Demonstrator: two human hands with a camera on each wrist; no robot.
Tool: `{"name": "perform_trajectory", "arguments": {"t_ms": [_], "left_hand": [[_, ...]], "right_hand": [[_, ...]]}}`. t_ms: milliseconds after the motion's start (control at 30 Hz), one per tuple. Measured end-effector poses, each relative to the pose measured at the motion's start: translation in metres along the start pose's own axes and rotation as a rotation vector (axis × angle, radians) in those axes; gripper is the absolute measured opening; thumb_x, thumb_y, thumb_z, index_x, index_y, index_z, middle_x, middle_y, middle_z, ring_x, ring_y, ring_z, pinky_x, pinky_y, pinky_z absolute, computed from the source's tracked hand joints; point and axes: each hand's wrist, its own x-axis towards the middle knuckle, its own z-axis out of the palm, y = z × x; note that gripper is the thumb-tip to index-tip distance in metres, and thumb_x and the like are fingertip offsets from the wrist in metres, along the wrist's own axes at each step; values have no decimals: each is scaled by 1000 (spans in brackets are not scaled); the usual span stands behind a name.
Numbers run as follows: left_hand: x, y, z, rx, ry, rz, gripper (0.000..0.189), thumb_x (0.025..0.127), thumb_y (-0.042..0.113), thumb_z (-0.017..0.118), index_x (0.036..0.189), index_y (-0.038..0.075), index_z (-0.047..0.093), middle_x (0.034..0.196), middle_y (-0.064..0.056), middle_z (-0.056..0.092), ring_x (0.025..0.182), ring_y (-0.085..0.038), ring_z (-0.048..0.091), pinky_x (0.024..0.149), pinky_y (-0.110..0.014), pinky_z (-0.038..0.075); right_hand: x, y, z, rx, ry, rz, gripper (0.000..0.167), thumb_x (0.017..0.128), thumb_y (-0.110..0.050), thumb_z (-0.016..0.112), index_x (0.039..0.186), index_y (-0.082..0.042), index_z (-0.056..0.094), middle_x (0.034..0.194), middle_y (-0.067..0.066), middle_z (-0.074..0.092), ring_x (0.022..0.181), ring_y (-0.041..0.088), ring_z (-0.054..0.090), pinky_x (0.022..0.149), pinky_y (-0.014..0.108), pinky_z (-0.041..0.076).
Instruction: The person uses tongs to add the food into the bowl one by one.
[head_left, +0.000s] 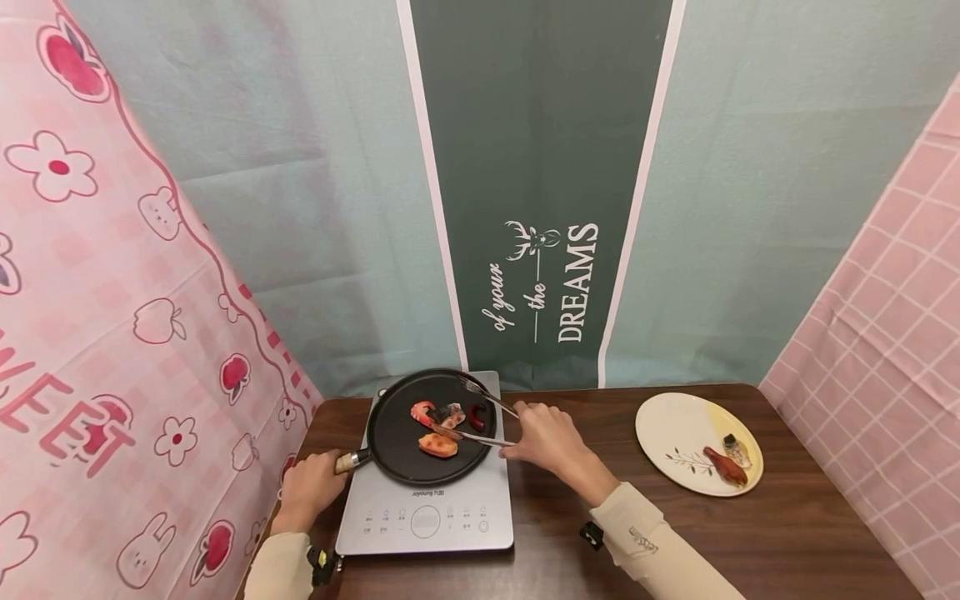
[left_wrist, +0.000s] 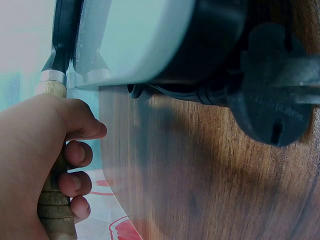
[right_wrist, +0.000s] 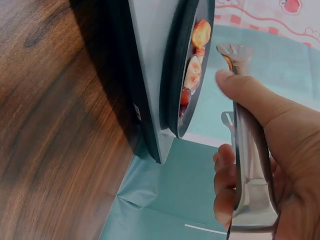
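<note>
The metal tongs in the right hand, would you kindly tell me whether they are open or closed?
Open: in the head view, the two tips of the metal tongs stand clearly apart over the pan.

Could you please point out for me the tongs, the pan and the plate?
Tongs [right_wrist: 248, 155]: right wrist view, on the near metal arm.
Pan [head_left: 396, 429]: head view, on the bare cooking surface.
Plate [head_left: 686, 427]: head view, on a bare part above the printed twig.
</note>
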Motion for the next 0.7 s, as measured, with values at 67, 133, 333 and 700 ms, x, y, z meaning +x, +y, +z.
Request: {"name": "perform_trajectory", "arguments": {"t_ms": [67,133,333,700], "left_hand": [[0,0,-1,2,0,2,17,87,21,79,94,7,71,82,-17,73,67,-41,69,58,-56,49],[0,0,-1,2,-2,4,17,88,20,78,94,7,71,82,-17,73,67,-40,69,58,-56,49],[-1,0,-1,-5,1,3,16,87,20,78,92,7,70,80,-16,73,65,-39,68,57,-55,49],[-1,0,-1,-8,5,2,16,87,20,79,93,7,71,80,-16,73,65,-39,68,57,-55,48]], "right_hand": [[0,0,0,-15,4,-7,65,67,-52,96,104,-6,69,75,3,67,59,22,61,56,43,52],[0,1,0,-37,13,-14,62,69,-52,94,103,-6,69,75,3,68,59,22,62,56,43,52],[-1,2,0,-87,42,-24,59,72,-55,90,99,-8,68,66,-1,62,52,18,54,51,40,47],[-3,14,-6,-70,62,-47,53,72,-45,89,99,-6,64,63,-1,56,50,18,51,50,40,47]]}}
